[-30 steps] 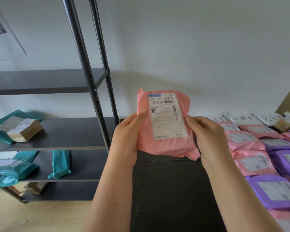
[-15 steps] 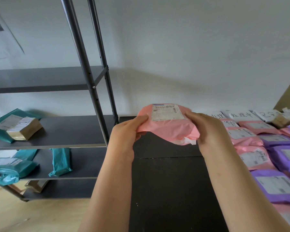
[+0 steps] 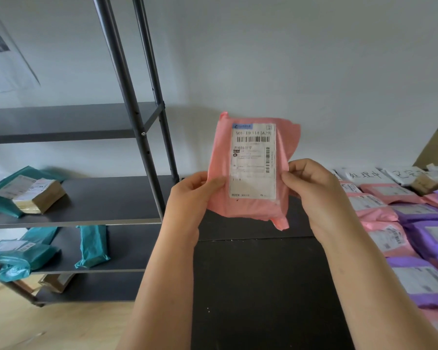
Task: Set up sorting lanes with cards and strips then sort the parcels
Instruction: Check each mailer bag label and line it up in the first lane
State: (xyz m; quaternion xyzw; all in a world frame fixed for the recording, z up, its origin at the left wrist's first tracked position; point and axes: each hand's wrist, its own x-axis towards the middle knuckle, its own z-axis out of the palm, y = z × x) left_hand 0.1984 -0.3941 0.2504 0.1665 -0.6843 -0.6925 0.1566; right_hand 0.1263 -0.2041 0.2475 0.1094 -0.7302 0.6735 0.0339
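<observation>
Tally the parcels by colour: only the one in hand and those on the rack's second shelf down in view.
Pink: 1, the pink parcel, held upright by the left hand and the right hand
Teal: 1, the teal mailer, lying flat on the shelf
Brown: 1, the brown box, resting partly on the mailer
Total: 3

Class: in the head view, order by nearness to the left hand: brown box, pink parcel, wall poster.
1. pink parcel, gripped by the left hand.
2. brown box, left, on shelf.
3. wall poster, upper left.
</observation>
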